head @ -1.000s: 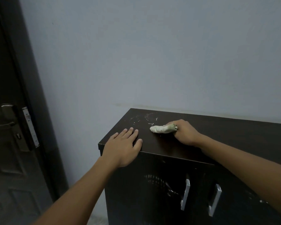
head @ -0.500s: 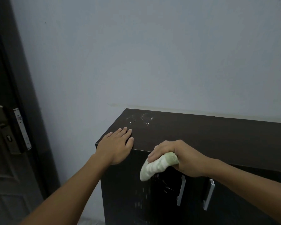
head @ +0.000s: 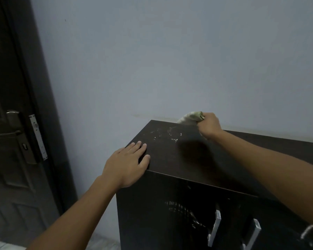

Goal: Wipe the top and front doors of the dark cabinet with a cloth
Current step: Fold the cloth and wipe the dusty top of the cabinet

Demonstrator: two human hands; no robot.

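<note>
The dark cabinet (head: 184,159) stands against the wall, its top and front doors in view. White smudges (head: 166,134) mark the top near its back left corner, and more streaks (head: 182,212) show on the left front door. My left hand (head: 128,165) lies flat on the top's front left corner, fingers together, holding nothing. My right hand (head: 209,126) is at the top's back edge by the wall, closed around a bunched pale green cloth (head: 191,117) that sticks out to the left, just right of the smudges.
A pale blue wall (head: 170,60) rises directly behind the cabinet. A dark door (head: 9,141) with a metal handle (head: 5,133) stands ajar at the left. Two light bar handles (head: 215,229) hang on the cabinet doors, and floor (head: 101,242) shows between door and cabinet.
My right hand carried the cloth from the cabinet's front edge, where it hung over the door, up and back to the top's rear edge. The left hand stayed in place.
</note>
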